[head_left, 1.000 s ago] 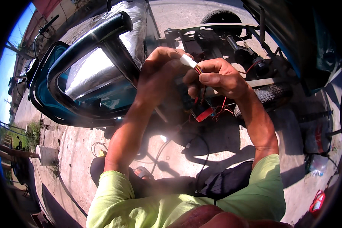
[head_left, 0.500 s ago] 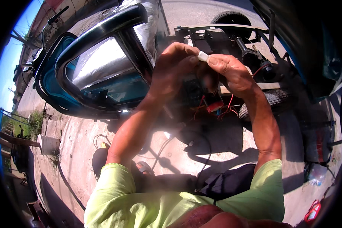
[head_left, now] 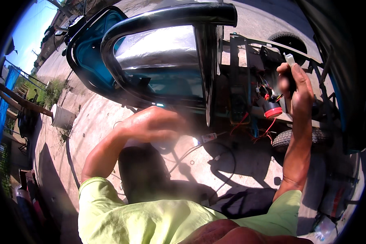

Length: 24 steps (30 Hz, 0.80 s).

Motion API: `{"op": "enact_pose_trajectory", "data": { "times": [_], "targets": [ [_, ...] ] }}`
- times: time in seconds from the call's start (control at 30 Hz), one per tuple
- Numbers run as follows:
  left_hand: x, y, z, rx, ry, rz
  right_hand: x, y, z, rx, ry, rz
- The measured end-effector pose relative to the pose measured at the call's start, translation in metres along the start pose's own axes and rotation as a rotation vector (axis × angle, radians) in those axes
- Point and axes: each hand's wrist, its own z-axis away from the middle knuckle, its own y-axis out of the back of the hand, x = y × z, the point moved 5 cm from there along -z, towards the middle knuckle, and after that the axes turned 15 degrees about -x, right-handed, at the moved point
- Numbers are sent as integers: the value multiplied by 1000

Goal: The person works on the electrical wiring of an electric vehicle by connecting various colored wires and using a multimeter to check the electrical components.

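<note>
My right hand [head_left: 300, 91] is raised over the open vehicle frame. Its thumb and fingers pinch a small white plastic piece [head_left: 289, 59], which looks like a connector housing and sticks up past the fingertips. My left hand [head_left: 156, 124] is lower and to the left, in front of the black tubular bar [head_left: 205, 69]; its fingers are smeared by motion, so what they hold, if anything, does not show. Below the right hand lie a round black part with a red rim [head_left: 273, 112], loose red wires [head_left: 265, 132] and a small bundle of coloured wires [head_left: 265, 90].
A teal vehicle body [head_left: 94, 44] with a silver-covered seat [head_left: 158, 46] stands ahead to the left. A tyre [head_left: 289, 40] lies beyond the frame, another wheel [head_left: 284, 140] nearer. On the concrete are a small white box [head_left: 209, 137] and a black cable [head_left: 234, 160]. A white bucket [head_left: 63, 116] stands left.
My hands have parted. The right one has moved right with the white piece; the left has let go of it and swung down and left. The view has shifted, so the vehicle appears further right.
</note>
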Motion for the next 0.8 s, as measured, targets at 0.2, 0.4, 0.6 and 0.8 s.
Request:
{"op": "enact_pose_trajectory", "data": {
  "times": [0.2,0.4,0.6,0.8],
  "targets": [
    [-132,34,208,1029,-34,647,-24,-8,-28,142,62,274],
    [-180,101,170,1089,120,460,-91,-28,-101,149,169,492],
    [-176,128,132,1103,-48,577,-116,-91,-154,-14,171,725],
    [-153,166,130,1204,-197,321,-115,-136,-189,-124,64,845]
  ]
}}
